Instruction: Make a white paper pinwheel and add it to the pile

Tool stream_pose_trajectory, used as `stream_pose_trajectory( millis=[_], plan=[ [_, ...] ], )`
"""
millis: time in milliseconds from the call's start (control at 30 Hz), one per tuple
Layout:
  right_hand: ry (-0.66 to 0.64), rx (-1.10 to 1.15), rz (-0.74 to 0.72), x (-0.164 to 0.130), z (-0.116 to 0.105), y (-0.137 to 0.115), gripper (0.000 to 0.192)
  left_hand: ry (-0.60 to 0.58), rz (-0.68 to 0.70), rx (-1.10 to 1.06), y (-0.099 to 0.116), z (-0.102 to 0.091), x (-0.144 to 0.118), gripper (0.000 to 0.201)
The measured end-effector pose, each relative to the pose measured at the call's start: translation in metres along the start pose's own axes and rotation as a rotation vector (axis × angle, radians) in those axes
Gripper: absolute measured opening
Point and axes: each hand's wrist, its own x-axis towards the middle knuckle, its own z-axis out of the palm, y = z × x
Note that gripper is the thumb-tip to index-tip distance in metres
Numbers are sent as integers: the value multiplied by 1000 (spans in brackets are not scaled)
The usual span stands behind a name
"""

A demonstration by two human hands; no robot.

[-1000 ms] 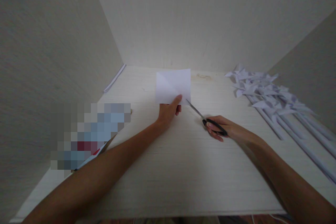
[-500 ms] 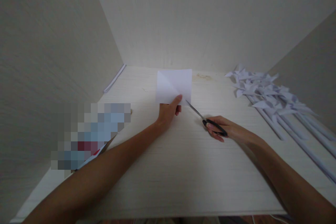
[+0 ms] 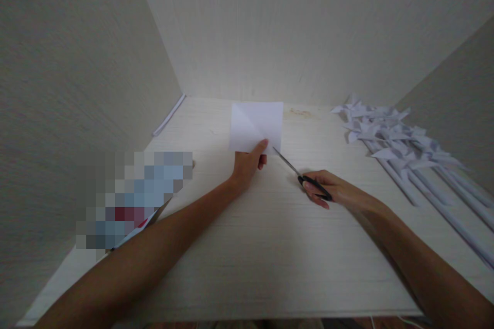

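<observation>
Left hand (image 3: 247, 163) pinches the white paper sheet (image 3: 257, 126) by its lower edge, upright above the worktop (image 3: 270, 247). Keep it taut, I judge, while the right hand (image 3: 335, 193), gripping the scissors (image 3: 304, 177), feeds blades squarely along the crease.

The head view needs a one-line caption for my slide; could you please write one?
Left hand holds a paper sheet upright while right hand brings scissors to its lower corner; pinwheels lie right.
</observation>
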Motion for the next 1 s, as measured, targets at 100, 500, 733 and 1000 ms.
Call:
stream_pose_trajectory(
  millis=[100,500,733,1000],
  plan=[
    [-3,-13,-3,0,0,0,44,11,-9,3,0,0,0,38],
    [0,-33,-3,-1,0,-3,44,-21,5,-42,-2,-1,1,36],
    [14,-27,-21,0,0,0,45,-37,-34,-95,-4,-3,5,28],
    [19,-4,-22,0,1,1,43,-56,-32,-27,-1,-1,3,30]
  ],
)
